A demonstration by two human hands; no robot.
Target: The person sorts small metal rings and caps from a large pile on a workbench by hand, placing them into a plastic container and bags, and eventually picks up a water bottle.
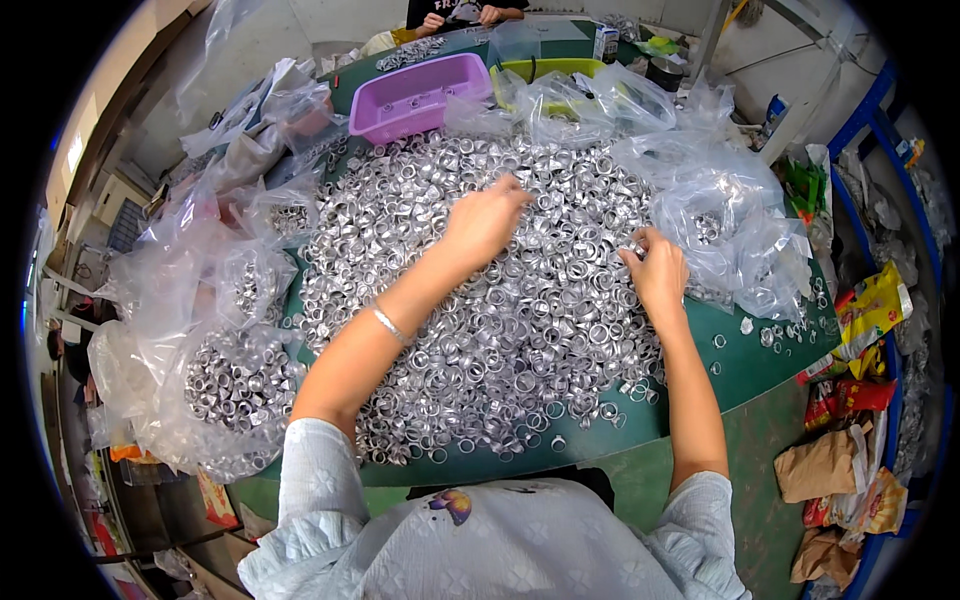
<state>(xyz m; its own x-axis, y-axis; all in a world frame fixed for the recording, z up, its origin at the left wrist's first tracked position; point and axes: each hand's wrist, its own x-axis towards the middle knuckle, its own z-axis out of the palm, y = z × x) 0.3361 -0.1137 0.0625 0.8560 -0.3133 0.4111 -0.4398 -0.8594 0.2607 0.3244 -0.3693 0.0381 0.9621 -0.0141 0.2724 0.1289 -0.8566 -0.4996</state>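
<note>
Flanking rings [545,335], plastic bags [725,195], tub [395,125] behind, L hand [487,222], R hand [657,272], each grip unclear

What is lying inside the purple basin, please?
Inside the purple basin, a few silvery rings lie on the floor. Clear plastic overlaps its near right corner; what lies behind cannot be made out.

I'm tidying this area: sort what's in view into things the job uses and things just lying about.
Seemingly in use: silvery rings at left hand and right hand; green table; clear plastic bag of rings.
Likely lying about: brown paper bags; yellow packet; red packet.
</note>
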